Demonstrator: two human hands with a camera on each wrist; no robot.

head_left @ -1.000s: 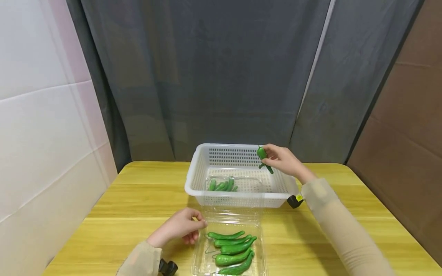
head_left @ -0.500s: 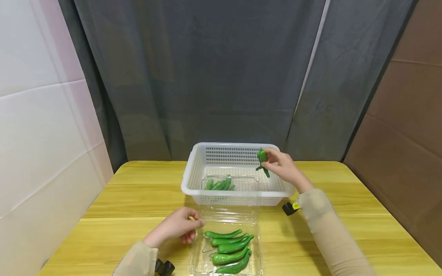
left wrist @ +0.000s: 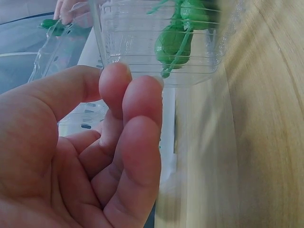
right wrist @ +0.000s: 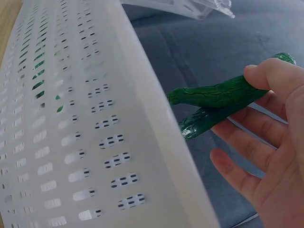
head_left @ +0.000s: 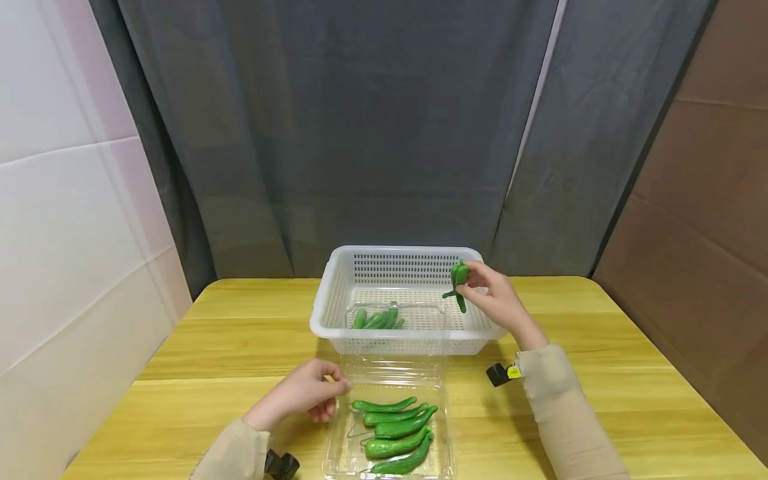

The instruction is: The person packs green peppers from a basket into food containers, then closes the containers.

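right hand (head_left: 495, 300) raised over the white basket (head_left: 336, 293), grip pinching green peppers (head_left: 459, 283); left hand (head_left: 303, 393) loosely curled beside the clear tray (head_left: 336, 453).

2 green peppers (head_left: 459, 280), pinched, above basket (head_left: 336, 293)

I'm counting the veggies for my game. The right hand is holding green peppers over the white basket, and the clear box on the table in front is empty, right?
Not quite. The clear box is not empty: the head view shows five green peppers lying in it. The rest holds: the right hand pinches green peppers over the white basket.
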